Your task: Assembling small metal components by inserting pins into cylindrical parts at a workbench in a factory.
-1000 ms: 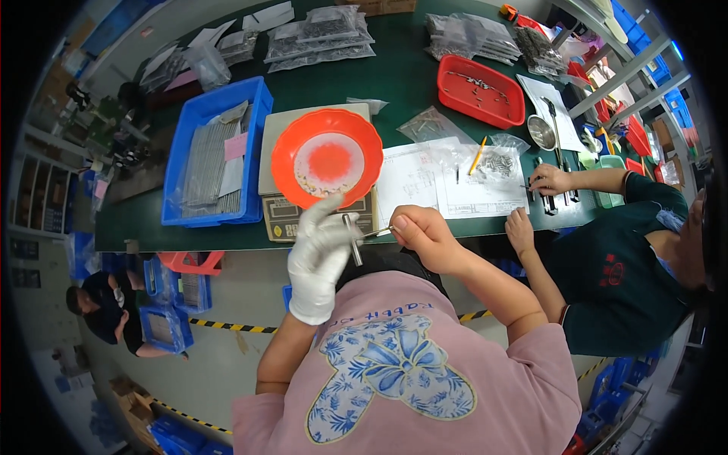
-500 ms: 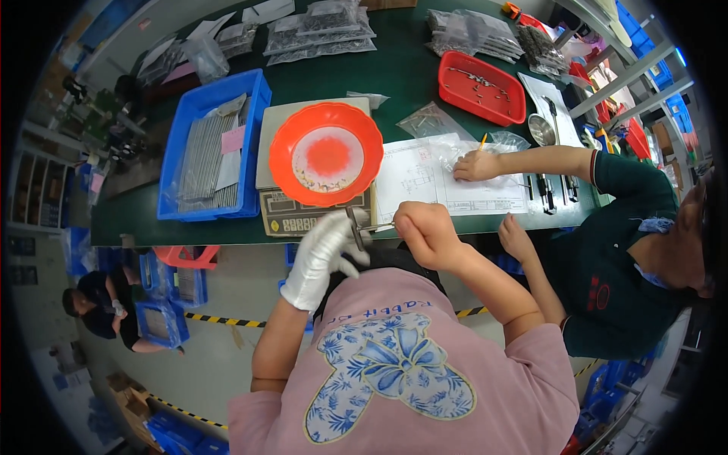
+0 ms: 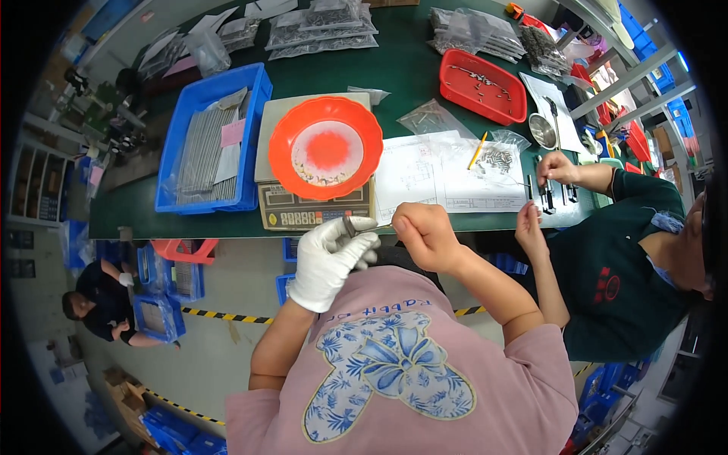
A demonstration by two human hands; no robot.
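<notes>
Nearest, just in front of the green worktop (image 3: pixel 409 83), the white-gloved left hand (image 3: pixel 330 262) curls around a small metal bar (image 3: pixel 349 225), while the bare right hand (image 3: pixel 426 235) pinches a thin metal rod (image 3: pixel 384 226) running between both hands. Beyond, an orange bowl (image 3: pixel 282 144) sits on a scale (image 3: pixel 279 203), right of a blue bin (image 3: pixel 255 129); farther right lies a red tray (image 3: pixel 464 85).
</notes>
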